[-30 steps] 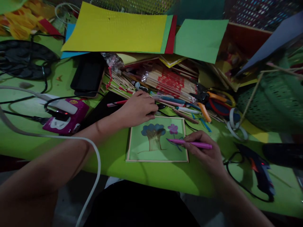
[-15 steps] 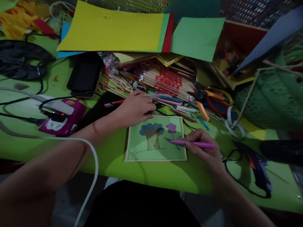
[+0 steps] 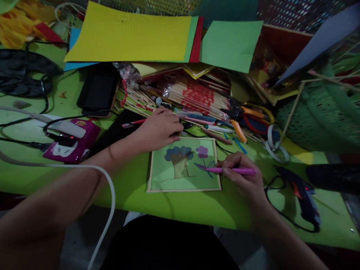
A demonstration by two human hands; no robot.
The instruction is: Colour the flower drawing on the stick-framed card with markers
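Note:
A small picture (image 3: 157, 176) with a thin wooden-stick border lies on the table. Drawn on its green sheet are a brown tree with a blue crown (image 3: 179, 154) and a pink flower (image 3: 201, 151) with a stem and leaves. My right hand (image 3: 243, 174) grips a pink felt-tip pen (image 3: 239, 171), its tip at the flower's stem and leaves. Above the picture's upper left edge, my left hand (image 3: 163, 127) rests with loosely bent fingers and grips nothing that I can see. Its fingertips are partly hidden. A red pen (image 3: 138, 122) lies beside that wrist.
Pens, wooden sticks (image 3: 197, 96) and scissors (image 3: 254, 112) crowd the table behind the picture. A glue gun (image 3: 302, 200) lies at right, near a green basket (image 3: 315, 116). At left are a purple power socket (image 3: 75, 144), cables and a phone (image 3: 98, 92). Coloured paper (image 3: 129, 39) stands behind.
The pink pen's tip has moved slightly right, from the left leaf towards the stem. My left hand keeps its place by the picture. The whole view has shifted a little.

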